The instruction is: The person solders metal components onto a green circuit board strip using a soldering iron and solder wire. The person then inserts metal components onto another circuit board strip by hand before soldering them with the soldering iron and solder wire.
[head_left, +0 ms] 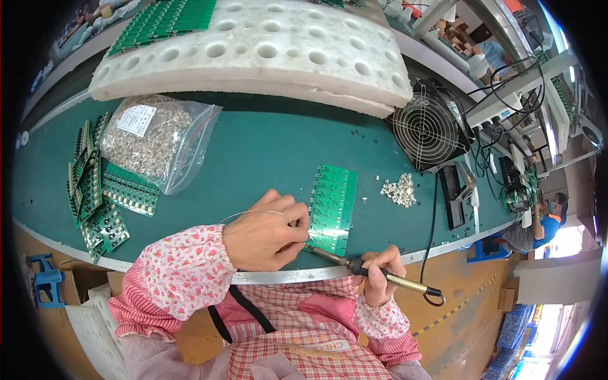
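A green circuit board panel lies on the green bench mat in front of me. My right hand grips a soldering iron, whose tip points left to the panel's lower left corner. At the panel's left edge, my left hand is closed in a pinch on a thin solder wire that loops over its back. The wire's end is hidden by the fingers, and whether the iron's tip touches the board cannot be made out. To the panel's right is a small heap of light metal parts.
A clear bag of small parts lies left, beside stacked circuit boards. Across the back stands a thick white foam block with holes. A fan and a black stand are at right, with the iron's cable trailing near.
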The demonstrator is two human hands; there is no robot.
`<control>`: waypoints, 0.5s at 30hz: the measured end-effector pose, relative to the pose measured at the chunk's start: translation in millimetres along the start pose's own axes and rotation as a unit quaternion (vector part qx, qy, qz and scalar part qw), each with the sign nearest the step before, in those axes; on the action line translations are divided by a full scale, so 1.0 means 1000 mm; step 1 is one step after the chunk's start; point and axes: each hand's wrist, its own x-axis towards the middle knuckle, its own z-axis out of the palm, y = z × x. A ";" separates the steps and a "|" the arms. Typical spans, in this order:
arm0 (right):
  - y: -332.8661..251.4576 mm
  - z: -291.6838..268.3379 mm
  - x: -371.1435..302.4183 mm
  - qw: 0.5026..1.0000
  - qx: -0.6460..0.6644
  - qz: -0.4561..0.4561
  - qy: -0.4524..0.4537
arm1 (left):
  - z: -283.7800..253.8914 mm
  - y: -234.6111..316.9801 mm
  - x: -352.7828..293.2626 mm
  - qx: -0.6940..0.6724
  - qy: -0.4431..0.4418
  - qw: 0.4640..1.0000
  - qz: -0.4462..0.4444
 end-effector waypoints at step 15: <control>-0.002 0.009 0.001 0.998 -0.007 -0.007 0.059 | -0.001 -0.001 -0.001 -0.012 0.002 1.000 -0.012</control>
